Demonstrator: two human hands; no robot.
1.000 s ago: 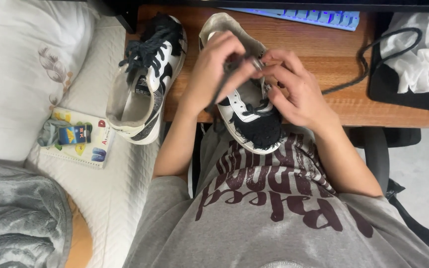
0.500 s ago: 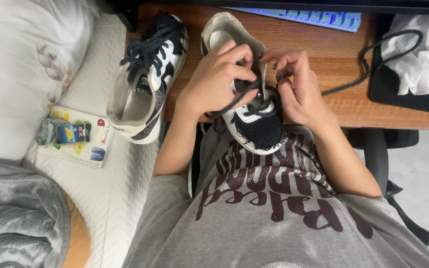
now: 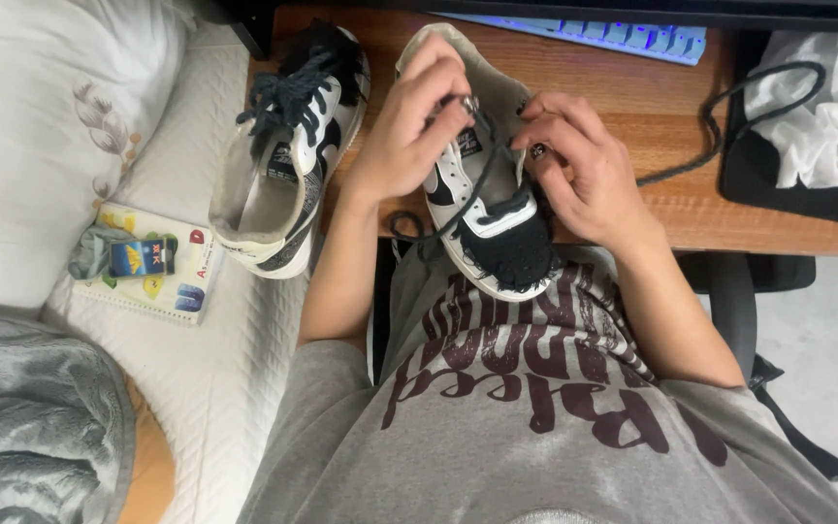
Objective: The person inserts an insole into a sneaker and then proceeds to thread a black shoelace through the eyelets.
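A black and white sneaker (image 3: 493, 225) lies on the wooden desk edge (image 3: 671, 116) with its toe toward me. My left hand (image 3: 409, 131) pinches the tip of its black shoelace (image 3: 458, 209) above the eyelets. My right hand (image 3: 584, 170) steadies the shoe's right side, fingers curled on the upper by the lace. The lace trails down in a loop at the shoe's left. A second matching sneaker (image 3: 288, 155), laced, rests to the left, bridging desk and bed.
A white quilted bed (image 3: 196, 369) with a pillow (image 3: 41, 126), a grey blanket (image 3: 31, 437) and a small booklet (image 3: 152, 267) lies at the left. A keyboard (image 3: 594, 34) sits at the desk's back. A black cable (image 3: 729, 136) and a white cloth (image 3: 812, 116) lie at the right.
The shoe has shifted slightly. My left hand has drawn the lace tip up and out from the eyelets, and my right hand has moved to the shoe's side.
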